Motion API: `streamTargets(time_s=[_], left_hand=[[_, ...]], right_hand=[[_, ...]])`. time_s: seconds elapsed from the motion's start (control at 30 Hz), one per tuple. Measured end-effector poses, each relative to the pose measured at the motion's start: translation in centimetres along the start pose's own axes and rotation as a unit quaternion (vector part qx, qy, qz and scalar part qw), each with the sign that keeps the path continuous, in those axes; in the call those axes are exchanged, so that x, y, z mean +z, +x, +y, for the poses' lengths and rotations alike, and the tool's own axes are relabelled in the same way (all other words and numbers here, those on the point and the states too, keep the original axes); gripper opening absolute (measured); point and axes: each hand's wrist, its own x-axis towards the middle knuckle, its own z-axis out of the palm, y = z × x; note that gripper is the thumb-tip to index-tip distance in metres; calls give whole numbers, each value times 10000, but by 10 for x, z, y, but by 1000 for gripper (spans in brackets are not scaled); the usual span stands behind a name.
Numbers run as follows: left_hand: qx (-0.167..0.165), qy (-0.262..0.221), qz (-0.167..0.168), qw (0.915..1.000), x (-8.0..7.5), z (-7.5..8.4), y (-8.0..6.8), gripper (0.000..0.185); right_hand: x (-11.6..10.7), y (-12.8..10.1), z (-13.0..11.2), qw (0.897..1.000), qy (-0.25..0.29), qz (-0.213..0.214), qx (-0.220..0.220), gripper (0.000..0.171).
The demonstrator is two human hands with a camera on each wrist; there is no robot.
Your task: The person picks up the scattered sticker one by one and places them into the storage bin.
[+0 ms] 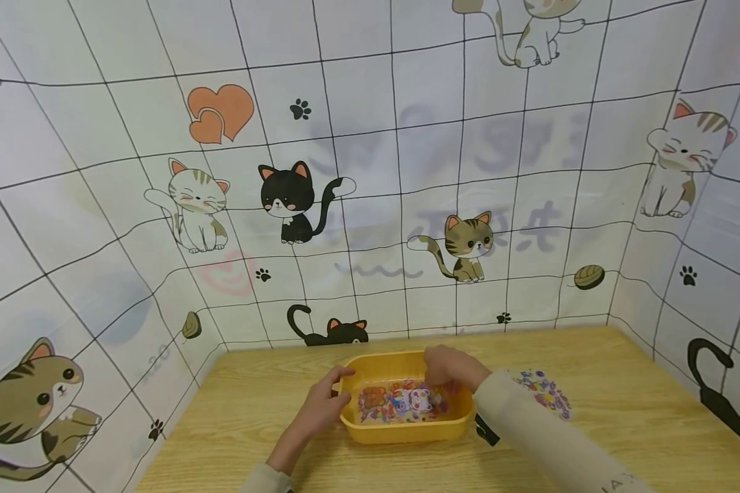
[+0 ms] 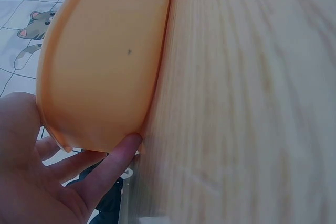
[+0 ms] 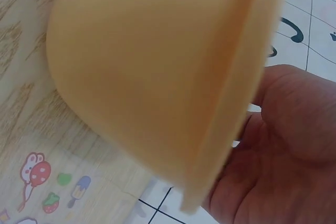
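Fingers (image 2: 113, 163) of the left hand (image 1: 322, 404) spread and fairly straight, one tip touching the tub's underside right where it meets the table, thumb laid over the left rim. Right hand (image 1: 450, 366) reaching over the far right rim of the yellow tub (image 1: 407, 424), fingers dipping inside; whether pinching anything, cannot tell, with the right wrist view showing only palm beside the tub's outer wall. Tub sitting flat on the wooden table (image 1: 623, 411), near the middle, bracketed by both hands. Inside the tub, colourful stickers (image 1: 401, 400) lying across the floor, a white cartoon one among them. Just right of the tub, partly behind the beige sleeve (image 1: 543, 438), a clear sticker sheet (image 1: 549, 392) flat on the wood. Behind the tub, a cat-print cloth backdrop (image 1: 370, 171) wrapping round three sides of the table.
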Motion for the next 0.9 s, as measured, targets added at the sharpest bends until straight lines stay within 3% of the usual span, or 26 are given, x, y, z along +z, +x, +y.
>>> streamTargets(time_s=[0.53,0.9], left_hand=[[17,15,9,10000,0,-1,1,42],[5,-71,-21,10000,0,-2,0,42]], right_hand=[[3,0,-8,9991,-329,-36,268,13],[5,-1,-12,9985,-501,46,228,14]])
